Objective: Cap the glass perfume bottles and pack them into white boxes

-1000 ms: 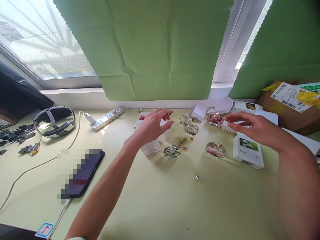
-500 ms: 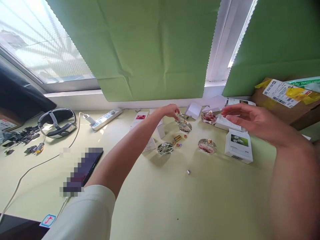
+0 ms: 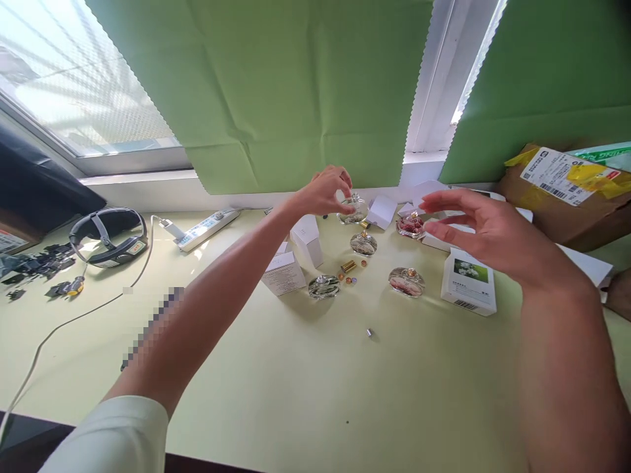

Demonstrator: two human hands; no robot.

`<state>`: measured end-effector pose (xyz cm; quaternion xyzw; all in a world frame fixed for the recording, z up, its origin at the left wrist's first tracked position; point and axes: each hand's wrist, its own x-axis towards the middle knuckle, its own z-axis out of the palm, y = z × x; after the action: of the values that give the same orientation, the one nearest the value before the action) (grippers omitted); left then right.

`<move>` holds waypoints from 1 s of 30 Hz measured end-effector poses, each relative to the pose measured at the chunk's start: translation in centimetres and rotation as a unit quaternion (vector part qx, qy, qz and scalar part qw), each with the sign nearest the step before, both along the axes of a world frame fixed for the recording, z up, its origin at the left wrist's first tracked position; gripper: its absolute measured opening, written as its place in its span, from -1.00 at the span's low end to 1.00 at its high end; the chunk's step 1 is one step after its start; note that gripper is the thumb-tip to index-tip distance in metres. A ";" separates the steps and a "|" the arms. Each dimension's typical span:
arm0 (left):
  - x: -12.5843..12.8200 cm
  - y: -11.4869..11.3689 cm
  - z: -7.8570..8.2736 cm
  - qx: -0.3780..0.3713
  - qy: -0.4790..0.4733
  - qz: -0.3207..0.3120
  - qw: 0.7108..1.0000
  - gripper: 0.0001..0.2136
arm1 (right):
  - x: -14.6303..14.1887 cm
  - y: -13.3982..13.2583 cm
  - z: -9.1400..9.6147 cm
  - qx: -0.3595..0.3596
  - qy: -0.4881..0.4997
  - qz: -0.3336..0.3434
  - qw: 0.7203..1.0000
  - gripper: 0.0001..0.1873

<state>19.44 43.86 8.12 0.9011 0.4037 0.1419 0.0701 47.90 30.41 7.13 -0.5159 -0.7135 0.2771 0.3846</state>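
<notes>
The fingers of my left hand (image 3: 328, 190) are closed around a clear glass perfume bottle (image 3: 355, 211) at the back of the table. My right hand (image 3: 468, 220) is open, thumb and fingers apart, just right of a bottle with dark red contents (image 3: 410, 226); whether it touches that bottle I cannot tell. In front stand a bottle with pale contents (image 3: 363, 244), one with pink contents (image 3: 406, 282) and a clear bottle with a dark pattern (image 3: 324, 287). A gold cap (image 3: 348, 266) lies among small coloured beads (image 3: 349, 280). Nearer sits a silver cap (image 3: 369, 333).
White cartons (image 3: 284, 272) stand left of the bottles; a white box with a flower picture (image 3: 468, 282) lies at right. A cardboard parcel (image 3: 557, 180) is at the far right. Leftward are a power strip (image 3: 204, 230), a headset (image 3: 109, 238) and a cable (image 3: 93, 316).
My left hand has risen with the clear bottle, away from the pale one. My right hand has moved slightly left, toward the red bottle. The view has shifted a little.
</notes>
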 end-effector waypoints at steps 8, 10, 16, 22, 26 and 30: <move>-0.1 -12.8 -0.2 -0.028 -0.080 -0.073 0.994 -0.85 | -2.9 -0.5 -0.8 -0.106 -0.054 0.162 0.980 -0.09; -0.2 -14.4 -0.7 -0.055 -0.092 -0.073 0.991 -0.86 | -3.5 -0.8 -0.9 -0.146 -0.045 0.206 0.967 -0.07; -0.4 -16.1 -2.1 -0.095 -0.161 -0.022 0.982 -0.84 | -4.5 -1.3 -1.0 -0.164 -0.024 0.255 0.953 -0.04; 0.7 -20.5 -7.7 -0.052 -0.332 0.137 0.932 -0.63 | -3.7 -0.7 -1.8 -0.166 -0.040 0.243 0.955 0.01; 1.3 -23.6 -13.2 -0.069 -0.291 0.067 0.952 -0.69 | -3.0 -0.3 -1.8 -0.138 -0.041 0.227 0.963 -0.05; 1.4 -23.4 -15.9 -0.160 -0.187 0.004 0.969 -0.49 | -2.8 -0.5 -1.8 -0.071 -0.035 0.178 0.981 -0.06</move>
<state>20.86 20.45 -7.82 0.8338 0.4048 0.2418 0.2873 45.09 29.94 5.34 -0.4159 -0.7854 0.3728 0.2669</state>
